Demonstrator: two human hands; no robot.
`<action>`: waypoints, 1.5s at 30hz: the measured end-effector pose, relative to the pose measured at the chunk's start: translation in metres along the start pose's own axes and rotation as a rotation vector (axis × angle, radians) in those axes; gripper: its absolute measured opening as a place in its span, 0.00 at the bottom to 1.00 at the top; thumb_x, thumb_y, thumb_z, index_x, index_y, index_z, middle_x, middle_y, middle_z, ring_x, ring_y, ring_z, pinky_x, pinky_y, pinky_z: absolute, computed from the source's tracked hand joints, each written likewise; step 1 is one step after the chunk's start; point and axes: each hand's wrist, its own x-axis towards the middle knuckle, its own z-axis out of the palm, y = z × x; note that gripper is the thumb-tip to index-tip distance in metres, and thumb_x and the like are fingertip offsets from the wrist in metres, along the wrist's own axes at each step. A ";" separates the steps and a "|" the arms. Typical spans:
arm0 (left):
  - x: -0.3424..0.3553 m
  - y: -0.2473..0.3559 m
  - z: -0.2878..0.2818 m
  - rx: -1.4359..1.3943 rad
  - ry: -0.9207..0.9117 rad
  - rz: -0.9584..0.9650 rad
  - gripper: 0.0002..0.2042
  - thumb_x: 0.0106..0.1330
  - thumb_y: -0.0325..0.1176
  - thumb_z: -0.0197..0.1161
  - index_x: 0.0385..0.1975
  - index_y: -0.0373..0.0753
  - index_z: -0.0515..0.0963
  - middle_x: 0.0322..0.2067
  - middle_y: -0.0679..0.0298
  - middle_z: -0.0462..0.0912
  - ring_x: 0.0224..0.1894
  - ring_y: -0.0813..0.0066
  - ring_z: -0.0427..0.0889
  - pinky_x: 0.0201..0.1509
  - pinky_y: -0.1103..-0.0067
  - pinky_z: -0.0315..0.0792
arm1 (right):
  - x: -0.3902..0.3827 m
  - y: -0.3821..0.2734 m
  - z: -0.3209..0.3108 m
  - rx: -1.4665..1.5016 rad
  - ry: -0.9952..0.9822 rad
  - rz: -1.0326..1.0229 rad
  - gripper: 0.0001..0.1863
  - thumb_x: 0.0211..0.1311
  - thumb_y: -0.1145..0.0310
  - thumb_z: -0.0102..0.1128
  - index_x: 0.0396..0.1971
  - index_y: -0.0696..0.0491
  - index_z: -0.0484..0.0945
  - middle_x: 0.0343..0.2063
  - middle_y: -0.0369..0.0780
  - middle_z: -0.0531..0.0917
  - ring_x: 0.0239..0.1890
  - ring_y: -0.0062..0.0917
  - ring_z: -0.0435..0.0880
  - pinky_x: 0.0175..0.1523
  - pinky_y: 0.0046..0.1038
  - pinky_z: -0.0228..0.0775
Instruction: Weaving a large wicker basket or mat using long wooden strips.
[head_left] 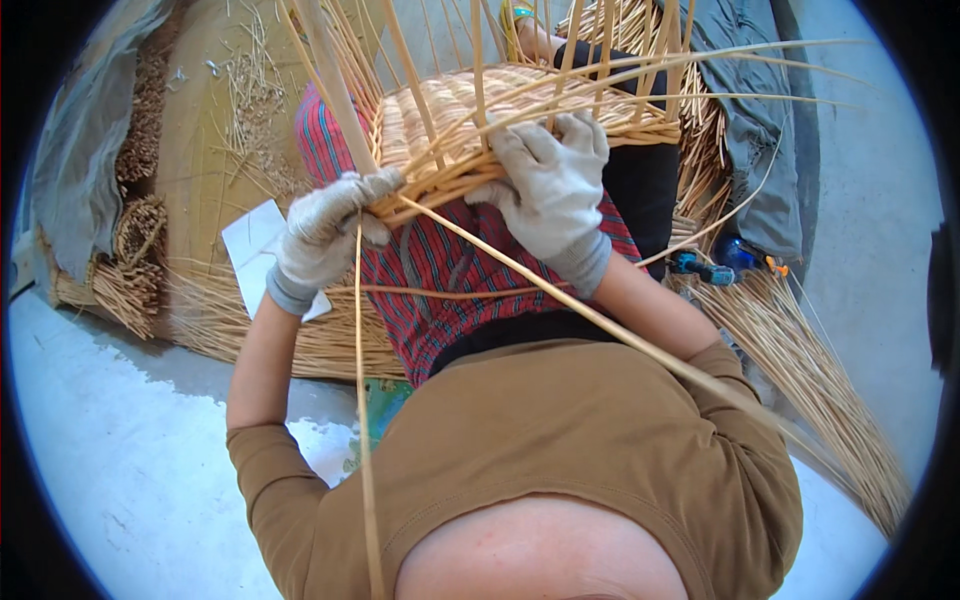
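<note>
A partly woven wicker basket (450, 112) rests on my lap, its base light-coloured and its stakes standing up around the edge. My left hand (325, 230), in a white work glove, is closed on the basket's near left corner, beside a thick upright stake (345, 110). My right hand (560, 190), gloved the same way, grips the near woven edge with the thumb below and the fingers bent over the top. From between the hands a long willow rod (600, 325) runs down to the right past my arm. A thinner rod (362, 400) hangs from beside my left hand.
Bundles of willow rods (810, 370) lie at the right, and more rods (220, 320) at the left. A white flat piece (255, 245) is beside my left wrist. Near my right elbow are a blue-and-black tool (700, 268) and grey cloth (755, 130). Rod ends project far right.
</note>
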 end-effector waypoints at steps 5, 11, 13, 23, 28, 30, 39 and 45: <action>0.001 0.020 0.020 0.022 0.067 -0.203 0.24 0.64 0.13 0.59 0.62 0.34 0.72 0.53 0.56 0.82 0.36 0.79 0.83 0.40 0.85 0.78 | 0.000 0.004 -0.004 0.012 -0.026 -0.060 0.30 0.45 0.48 0.73 0.48 0.49 0.83 0.39 0.36 0.83 0.44 0.40 0.76 0.54 0.45 0.64; -0.006 0.027 -0.002 -0.354 0.589 -0.181 0.18 0.72 0.30 0.59 0.60 0.34 0.74 0.53 0.57 0.82 0.40 0.76 0.83 0.45 0.79 0.81 | -0.008 0.012 -0.030 0.058 -0.149 -0.089 0.30 0.50 0.60 0.74 0.56 0.48 0.80 0.49 0.40 0.82 0.55 0.42 0.76 0.63 0.44 0.64; 0.003 0.025 0.001 -0.385 0.801 -0.091 0.20 0.76 0.38 0.57 0.61 0.33 0.72 0.52 0.56 0.82 0.41 0.74 0.83 0.45 0.78 0.81 | -0.014 0.011 -0.039 0.090 -0.183 -0.083 0.31 0.51 0.63 0.74 0.59 0.46 0.79 0.53 0.40 0.81 0.59 0.42 0.74 0.68 0.43 0.62; 0.053 0.020 0.061 -0.700 0.839 -0.379 0.39 0.72 0.71 0.31 0.35 0.37 0.77 0.20 0.68 0.71 0.18 0.76 0.66 0.48 0.68 0.78 | 0.016 -0.009 -0.025 -0.206 -0.199 -0.189 0.41 0.50 0.40 0.70 0.66 0.35 0.72 0.58 0.44 0.75 0.70 0.42 0.61 0.76 0.53 0.42; 0.039 0.010 0.088 -0.778 0.978 -0.280 0.42 0.69 0.74 0.32 0.28 0.37 0.77 0.14 0.69 0.68 0.15 0.76 0.66 0.40 0.74 0.78 | -0.016 0.010 -0.002 -0.089 -0.146 -0.272 0.27 0.48 0.45 0.71 0.50 0.36 0.83 0.37 0.32 0.78 0.43 0.29 0.76 0.47 0.39 0.62; 0.037 0.006 0.092 -0.760 0.982 -0.229 0.42 0.69 0.75 0.32 0.27 0.37 0.77 0.13 0.69 0.68 0.14 0.77 0.66 0.39 0.75 0.77 | -0.026 0.011 0.013 -0.087 -0.101 -0.253 0.27 0.48 0.45 0.71 0.50 0.36 0.82 0.37 0.32 0.78 0.43 0.29 0.76 0.47 0.38 0.62; 0.032 -0.053 0.045 -0.745 0.732 -0.253 0.45 0.65 0.77 0.30 0.38 0.36 0.78 0.23 0.66 0.76 0.26 0.73 0.77 0.45 0.78 0.75 | -0.004 0.010 0.057 0.027 -0.121 -0.155 0.28 0.52 0.49 0.72 0.53 0.40 0.78 0.39 0.35 0.81 0.46 0.33 0.80 0.52 0.40 0.65; 0.029 -0.021 0.035 -0.862 0.572 -0.421 0.38 0.70 0.72 0.37 0.41 0.37 0.75 0.30 0.66 0.75 0.34 0.66 0.78 0.68 0.63 0.64 | 0.062 0.029 0.024 0.767 -0.075 0.102 0.15 0.61 0.74 0.64 0.48 0.56 0.75 0.42 0.48 0.82 0.49 0.41 0.82 0.49 0.32 0.80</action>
